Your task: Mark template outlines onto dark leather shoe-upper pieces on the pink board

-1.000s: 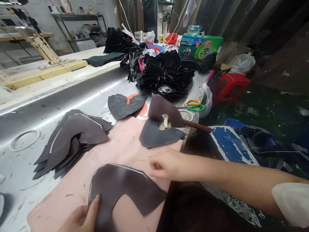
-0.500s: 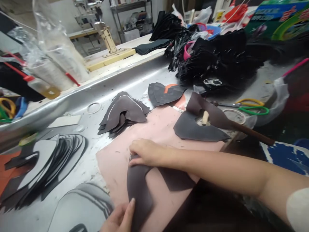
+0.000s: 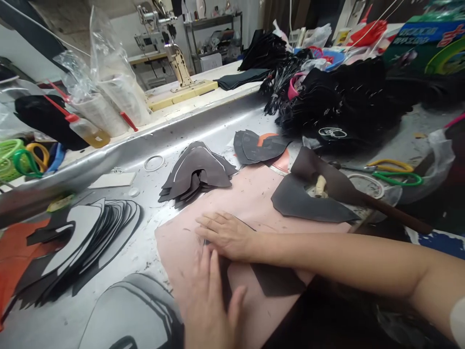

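Both hands flat, left hand (image 3: 210, 300) and right hand (image 3: 227, 235), pressing dark brown cut leather piece (image 3: 272, 286) (thin, floppy; lift by 3 o'clock edge) on pink mat (image 3: 250, 194).

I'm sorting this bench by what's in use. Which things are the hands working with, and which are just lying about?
In hand:
- left hand and right hand, both flat on the dark cut piece
- pink mat under it

Lying about:
- stack of dark pieces
- scissors
- tape ring
- brush
- squeeze bottle
- green box
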Action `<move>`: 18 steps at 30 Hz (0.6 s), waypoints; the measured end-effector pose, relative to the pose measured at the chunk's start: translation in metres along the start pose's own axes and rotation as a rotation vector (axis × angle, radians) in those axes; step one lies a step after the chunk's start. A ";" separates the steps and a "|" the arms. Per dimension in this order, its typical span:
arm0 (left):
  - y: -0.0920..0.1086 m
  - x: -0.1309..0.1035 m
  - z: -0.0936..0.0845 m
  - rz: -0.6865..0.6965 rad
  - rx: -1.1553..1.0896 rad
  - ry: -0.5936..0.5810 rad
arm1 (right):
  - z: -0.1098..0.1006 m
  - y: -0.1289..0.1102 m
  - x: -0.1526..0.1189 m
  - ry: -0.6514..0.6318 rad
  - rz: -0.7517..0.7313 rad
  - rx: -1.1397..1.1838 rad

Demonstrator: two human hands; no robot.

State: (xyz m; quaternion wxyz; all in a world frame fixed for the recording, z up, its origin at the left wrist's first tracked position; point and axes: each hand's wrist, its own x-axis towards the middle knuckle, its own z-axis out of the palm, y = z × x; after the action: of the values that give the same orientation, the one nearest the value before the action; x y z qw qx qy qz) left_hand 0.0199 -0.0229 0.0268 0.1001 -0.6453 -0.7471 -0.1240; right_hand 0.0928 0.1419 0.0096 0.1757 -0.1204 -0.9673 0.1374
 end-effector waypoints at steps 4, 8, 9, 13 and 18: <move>0.018 0.006 0.031 0.159 0.168 0.086 | 0.005 0.014 0.016 -0.044 0.137 0.019; 0.019 -0.011 0.041 0.144 0.141 0.040 | -0.006 0.040 0.049 -0.024 0.357 0.091; 0.021 -0.016 0.042 0.108 0.116 0.038 | -0.011 0.044 0.052 -0.002 0.410 0.099; 0.032 -0.030 0.045 -0.006 0.013 0.070 | -0.030 0.039 0.034 -0.024 0.503 0.161; -0.012 -0.020 0.008 -0.360 -0.337 0.029 | -0.055 0.028 0.023 -0.073 0.454 0.379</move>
State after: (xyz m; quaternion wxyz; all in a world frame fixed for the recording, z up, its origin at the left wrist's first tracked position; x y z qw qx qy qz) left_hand 0.0115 -0.0412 0.0125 -0.0217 -0.5076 -0.8172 -0.2720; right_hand 0.0974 0.1864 0.0575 0.1252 -0.2937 -0.8785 0.3555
